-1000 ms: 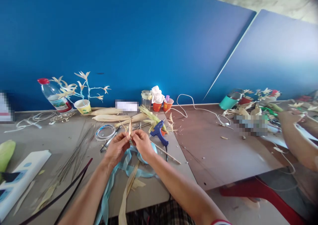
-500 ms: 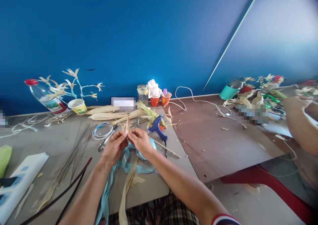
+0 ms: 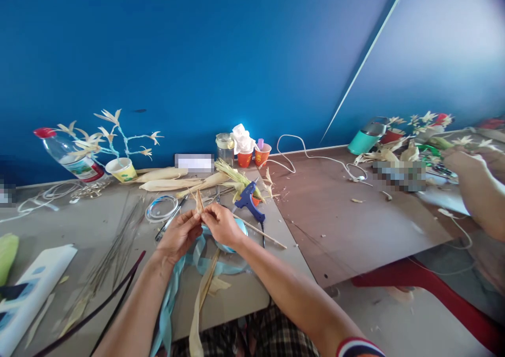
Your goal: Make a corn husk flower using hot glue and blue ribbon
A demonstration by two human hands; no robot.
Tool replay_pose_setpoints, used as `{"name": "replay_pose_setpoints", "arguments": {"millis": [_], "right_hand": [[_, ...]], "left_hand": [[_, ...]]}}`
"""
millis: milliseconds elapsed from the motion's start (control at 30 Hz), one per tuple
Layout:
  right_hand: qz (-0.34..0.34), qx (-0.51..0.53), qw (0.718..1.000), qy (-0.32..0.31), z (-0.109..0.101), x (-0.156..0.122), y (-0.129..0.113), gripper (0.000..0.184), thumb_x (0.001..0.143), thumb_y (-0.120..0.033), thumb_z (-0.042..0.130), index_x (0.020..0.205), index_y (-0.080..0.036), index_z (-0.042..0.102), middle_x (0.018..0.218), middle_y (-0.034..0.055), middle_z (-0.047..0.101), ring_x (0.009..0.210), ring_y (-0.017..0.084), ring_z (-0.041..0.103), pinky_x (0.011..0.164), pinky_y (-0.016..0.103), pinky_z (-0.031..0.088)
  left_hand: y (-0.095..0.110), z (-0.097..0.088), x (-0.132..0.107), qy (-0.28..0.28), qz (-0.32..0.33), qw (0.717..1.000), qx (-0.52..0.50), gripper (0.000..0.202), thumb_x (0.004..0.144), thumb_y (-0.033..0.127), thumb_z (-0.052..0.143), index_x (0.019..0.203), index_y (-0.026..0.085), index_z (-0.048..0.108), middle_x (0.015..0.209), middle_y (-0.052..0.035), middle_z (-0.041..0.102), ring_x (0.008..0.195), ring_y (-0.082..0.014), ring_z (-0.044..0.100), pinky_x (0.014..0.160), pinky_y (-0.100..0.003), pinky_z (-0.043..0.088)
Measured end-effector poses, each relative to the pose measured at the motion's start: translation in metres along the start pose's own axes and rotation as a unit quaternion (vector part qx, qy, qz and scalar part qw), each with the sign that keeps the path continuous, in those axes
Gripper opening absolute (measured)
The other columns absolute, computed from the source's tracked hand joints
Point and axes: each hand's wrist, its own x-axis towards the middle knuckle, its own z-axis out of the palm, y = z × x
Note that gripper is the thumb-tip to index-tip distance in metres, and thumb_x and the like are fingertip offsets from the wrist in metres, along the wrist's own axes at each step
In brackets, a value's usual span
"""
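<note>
One husk piece [image 3: 199,202] stands upright above the worktop [image 3: 240,300], between two hands. From there, one blue glue gun [image 3: 249,201] rests between two and three o'clock, one coil of tubing [image 3: 161,208] lies toward ten, and at least three long husks [image 3: 168,184] lie between eleven and twelve.

Two red paper cups [image 3: 245,160] stand at one o'clock: the nearer to twelve holds crumpled white tissue [image 3: 241,139], the other something purple. One yellow cup [image 3: 123,171], at ten, holds a blue-stemmed branch [image 3: 123,139] with pale flowers; one red-capped bottle [image 3: 83,169] leans just beyond. The jar's [image 3: 225,149] contents — just past twelve — cannot be made out.

The left hand [image 3: 179,235] comes in from seven o'clock, the right hand [image 3: 224,225] from between four and five. Each grip pinches the husk's base between thumb and forefinger, fingertips nearly touching, wrists apart.
</note>
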Motion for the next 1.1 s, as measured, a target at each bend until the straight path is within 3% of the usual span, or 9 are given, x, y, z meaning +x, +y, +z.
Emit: {"name": "replay_pose_setpoints", "arguments": {"millis": [167,300,500,667,800,900,1000,1100], "right_hand": [[-0.034,-0.096,0.995,-0.011,-0.006,0.000,-0.003,0.013,0.081,-0.023,0.045,0.076,-0.017,0.056,0.066,-0.0004,0.055,0.063,0.013,0.050,0.059,0.022,0.039],[-0.017,-0.104,0.994,0.007,-0.014,0.005,-0.003,0.014,0.081,-0.024,0.045,0.077,-0.017,0.056,0.063,-0.0015,0.054,0.059,0.012,0.049,0.056,0.022,0.037],[0.014,-0.102,0.990,0.095,-0.035,0.019,0.003,0.014,0.078,-0.026,0.048,0.071,-0.017,0.057,0.066,-0.0005,0.057,0.063,0.013,0.051,0.059,0.022,0.038],[0.092,-0.126,0.976,0.153,-0.052,0.030,0.015,0.015,0.076,-0.026,0.049,0.068,-0.017,0.058,0.064,0.0000,0.058,0.063,0.014,0.053,0.060,0.024,0.038],[0.120,-0.144,0.972,0.143,-0.055,0.032,0.018,0.021,0.079,-0.029,0.045,0.068,-0.017,0.059,0.064,0.0012,0.059,0.063,0.016,0.055,0.061,0.025,0.040],[0.089,-0.181,0.968,0.150,-0.049,0.029,0.019,0.021,0.080,-0.032,0.048,0.086,-0.016,0.060,0.082,0.0060,0.061,0.078,0.019,0.057,0.072,0.029,0.044],[0.037,-0.192,0.965,0.172,-0.040,0.025,0.018,0.034,0.077,-0.021,0.050,0.111,-0.015,0.055,0.108,0.0127,0.055,0.095,0.022,0.054,0.084,0.034,0.043],[-0.015,-0.169,0.972,0.162,-0.033,0.020,0.016,0.035,0.074,-0.007,0.042,0.102,-0.016,0.062,0.105,0.0113,0.054,0.095,0.020,0.056,0.086,0.032,0.044]], "left_hand": [[0.004,0.002,-0.005,-0.017,-0.001,1.000,0.017,0.020,0.062,0.022,0.077,0.074,0.014,0.064,0.056,0.0022,0.049,0.049,-0.0079,0.048,0.045,-0.018,0.038],[0.009,0.002,-0.008,-0.028,0.020,0.999,0.012,0.019,0.067,0.025,0.075,0.066,0.014,0.059,0.058,0.0043,0.045,0.042,-0.0024,0.034,0.043,-0.017,0.034],[0.012,0.003,-0.009,-0.056,0.060,0.997,-0.007,0.018,0.067,0.022,0.074,0.065,0.012,0.059,0.060,0.0045,0.045,0.040,0.0001,0.025,0.042,-0.018,0.028],[0.013,0.007,-0.010,-0.041,0.080,0.996,0.001,0.017,0.067,0.023,0.074,0.066,0.013,0.060,0.058,0.0044,0.047,0.040,0.0000,0.025,0.043,-0.018,0.027],[0.012,0.010,-0.009,0.006,0.112,0.994,0.019,0.019,0.066,0.023,0.075,0.066,0.014,0.058,0.049,0.0078,0.039,0.040,-0.0018,0.027,0.043,-0.017,0.027],[0.009,0.010,-0.006,0.053,0.127,0.989,0.054,0.022,0.064,0.025,0.076,0.066,0.015,0.057,0.045,0.0092,0.034,0.041,-0.0029,0.028,0.043,-0.017,0.026],[0.005,0.009,-0.004,0.083,0.124,0.986,0.070,0.027,0.060,0.029,0.078,0.067,0.015,0.055,0.048,0.0090,0.037,0.041,-0.0030,0.029,0.042,-0.017,0.024],[0.002,0.006,-0.002,0.095,0.124,0.985,0.075,0.028,0.060,0.030,0.078,0.068,0.016,0.055,0.052,0.0088,0.041,0.042,-0.0030,0.031,0.042,-0.017,0.024]]}}
